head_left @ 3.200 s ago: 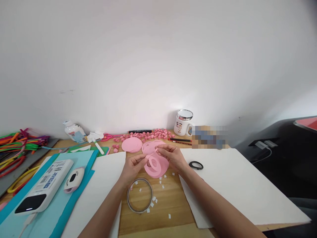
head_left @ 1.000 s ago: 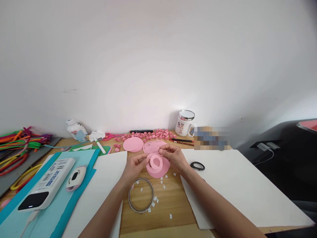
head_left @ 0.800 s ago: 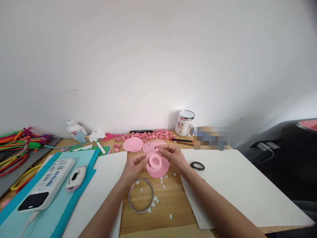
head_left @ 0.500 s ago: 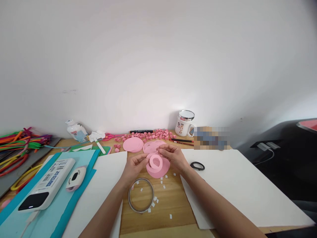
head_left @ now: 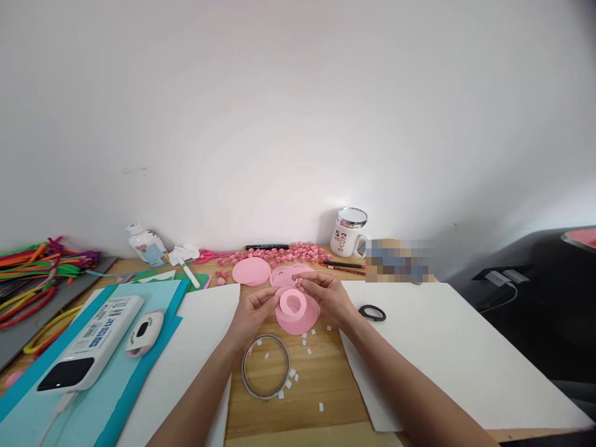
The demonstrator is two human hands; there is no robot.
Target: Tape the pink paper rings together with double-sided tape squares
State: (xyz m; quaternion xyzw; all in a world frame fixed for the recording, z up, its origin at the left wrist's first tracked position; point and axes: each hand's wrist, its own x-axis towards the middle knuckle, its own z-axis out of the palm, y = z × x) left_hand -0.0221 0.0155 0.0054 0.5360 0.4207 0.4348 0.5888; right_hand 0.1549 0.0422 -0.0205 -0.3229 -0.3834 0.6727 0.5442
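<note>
A pink paper spiral (head_left: 302,303) hangs between my two hands, its loop curling over a pile of pink paper discs (head_left: 307,324) on the table. Thumb and fingertips of my left hand (head_left: 257,312) are closed on the spiral's left edge. My right hand (head_left: 328,295) pinches a small curled part of the same paper at the upper right; its exact shape is partly hidden by the fingers. Just behind the hands lie cut pink paper pieces (head_left: 282,277) and a stack of pink circles (head_left: 249,272). Several small pink rolled rosettes (head_left: 274,256) are heaped farther back.
A tape roll (head_left: 244,375) lies in front, among small white scraps. White boards (head_left: 447,354) flank the hands; black-handled scissors (head_left: 372,312) rest on the right one. A white mug (head_left: 343,243) stands by the wall. A power bank (head_left: 95,341) sits on blue sheets at left.
Both hands keep their pinch on the pink paper. A small pink curl shows more clearly at the right fingertips. The whole view has shifted very slightly.
</note>
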